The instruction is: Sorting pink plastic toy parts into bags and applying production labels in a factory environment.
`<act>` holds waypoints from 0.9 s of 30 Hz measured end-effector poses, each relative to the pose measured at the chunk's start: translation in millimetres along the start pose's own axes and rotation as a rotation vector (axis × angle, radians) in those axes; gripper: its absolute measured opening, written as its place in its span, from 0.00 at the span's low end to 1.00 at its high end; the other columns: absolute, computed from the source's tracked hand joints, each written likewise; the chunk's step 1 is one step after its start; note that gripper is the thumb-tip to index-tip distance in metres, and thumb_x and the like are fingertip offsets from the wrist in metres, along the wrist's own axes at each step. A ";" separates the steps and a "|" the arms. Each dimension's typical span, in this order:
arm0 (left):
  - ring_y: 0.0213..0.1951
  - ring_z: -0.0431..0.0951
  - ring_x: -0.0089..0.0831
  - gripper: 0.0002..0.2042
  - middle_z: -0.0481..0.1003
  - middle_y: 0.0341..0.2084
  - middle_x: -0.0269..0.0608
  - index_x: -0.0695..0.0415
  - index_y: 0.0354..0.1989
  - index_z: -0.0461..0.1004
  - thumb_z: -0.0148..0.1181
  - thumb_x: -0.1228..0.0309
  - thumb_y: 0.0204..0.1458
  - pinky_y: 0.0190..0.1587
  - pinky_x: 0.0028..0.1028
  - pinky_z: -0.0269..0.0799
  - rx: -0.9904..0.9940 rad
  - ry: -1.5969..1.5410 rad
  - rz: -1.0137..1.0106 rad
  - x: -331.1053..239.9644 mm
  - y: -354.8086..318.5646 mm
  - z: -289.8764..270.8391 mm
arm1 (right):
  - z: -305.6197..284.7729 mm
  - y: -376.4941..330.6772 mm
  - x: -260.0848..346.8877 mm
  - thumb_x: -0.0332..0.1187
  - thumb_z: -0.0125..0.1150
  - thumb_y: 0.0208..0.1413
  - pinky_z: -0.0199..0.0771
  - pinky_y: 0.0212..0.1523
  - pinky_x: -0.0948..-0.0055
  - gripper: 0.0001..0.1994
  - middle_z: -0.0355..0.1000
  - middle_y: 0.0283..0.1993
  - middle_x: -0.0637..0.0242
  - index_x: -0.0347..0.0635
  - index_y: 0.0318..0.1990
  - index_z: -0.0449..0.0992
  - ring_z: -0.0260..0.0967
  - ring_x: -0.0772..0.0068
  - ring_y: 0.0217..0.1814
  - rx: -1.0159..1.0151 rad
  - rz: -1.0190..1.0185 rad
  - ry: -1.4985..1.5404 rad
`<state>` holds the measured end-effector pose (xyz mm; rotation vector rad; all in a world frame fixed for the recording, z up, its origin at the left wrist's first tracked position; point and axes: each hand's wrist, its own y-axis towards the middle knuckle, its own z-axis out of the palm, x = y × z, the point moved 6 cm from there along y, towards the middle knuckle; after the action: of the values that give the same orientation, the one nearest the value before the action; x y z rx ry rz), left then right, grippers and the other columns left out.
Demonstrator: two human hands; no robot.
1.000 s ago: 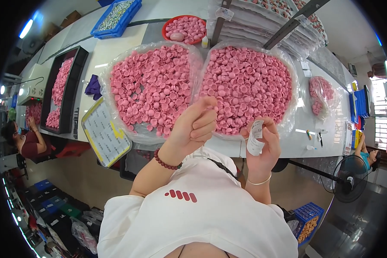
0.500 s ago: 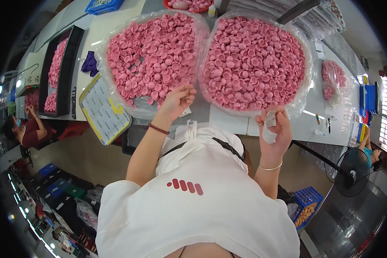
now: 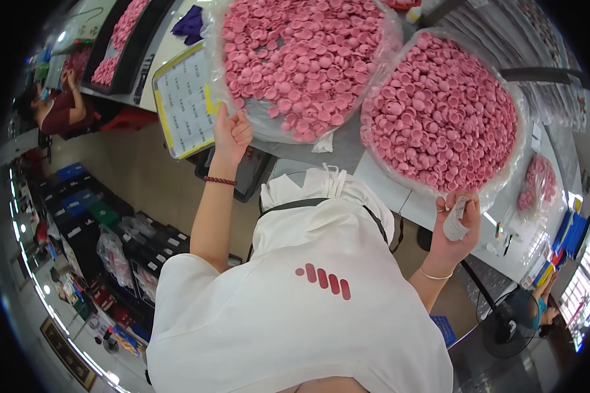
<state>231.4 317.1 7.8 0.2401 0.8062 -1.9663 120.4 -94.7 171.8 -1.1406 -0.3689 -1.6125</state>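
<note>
My right hand (image 3: 457, 229) grips a curling white paper strip (image 3: 455, 219), which looks like a length of labels, in front of the right-hand bag. My left hand (image 3: 234, 134) is closed, fingers curled and thumb raised, beside the right edge of a yellow-rimmed tray (image 3: 170, 85) bearing a printed sheet; anything inside those fingers is hidden. Beyond my hands, two wide-open clear plastic bags hold heaps of small pink cup-shaped pieces: the left heap (image 3: 308, 59) and the right heap (image 3: 442, 111).
A smaller bag of pink pieces (image 3: 537, 182) lies far right. Black trays with pink pieces (image 3: 121, 46) and a purple cloth (image 3: 189, 25) are at the upper left. A black fan (image 3: 508, 324) stands right. Co-workers sit at the left (image 3: 62, 111) and right (image 3: 544, 304).
My left hand has moved left, from in front of the left heap to the yellow-rimmed tray. My right hand still holds the paper strip. The whole view has turned and shifted.
</note>
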 end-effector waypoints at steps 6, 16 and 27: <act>0.27 0.64 0.21 0.06 0.68 0.29 0.33 0.58 0.35 0.68 0.44 0.72 0.56 0.27 0.16 0.58 -0.499 -0.072 0.152 -21.6 -76.3 -110.0 | 10.6 11.7 -1.7 0.34 0.49 0.54 0.58 0.39 0.69 0.08 0.66 0.34 0.66 0.40 0.37 0.69 0.58 0.72 0.35 0.039 -0.005 -0.057; 0.48 0.71 0.37 0.09 0.67 0.47 0.54 0.68 0.44 0.62 0.41 0.82 0.57 0.52 0.25 0.71 -0.859 -0.161 0.478 -30.9 -179.0 -165.1 | 20.4 21.7 -13.1 0.33 0.48 0.55 0.58 0.38 0.70 0.08 0.67 0.34 0.65 0.40 0.37 0.69 0.59 0.71 0.35 -0.075 0.052 -0.166; 0.24 0.67 0.16 0.12 0.69 0.25 0.30 0.57 0.39 0.69 0.47 0.61 0.58 0.24 0.15 0.63 -0.221 -0.130 0.199 13.8 -85.1 -55.2 | 13.3 20.9 -13.8 0.32 0.48 0.54 0.58 0.39 0.70 0.06 0.66 0.34 0.67 0.41 0.36 0.68 0.58 0.72 0.33 0.009 0.047 -0.057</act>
<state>143.9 369.2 -3.6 0.0577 0.8721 -1.6734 144.6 -84.9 160.8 -1.1815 -0.3830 -1.5384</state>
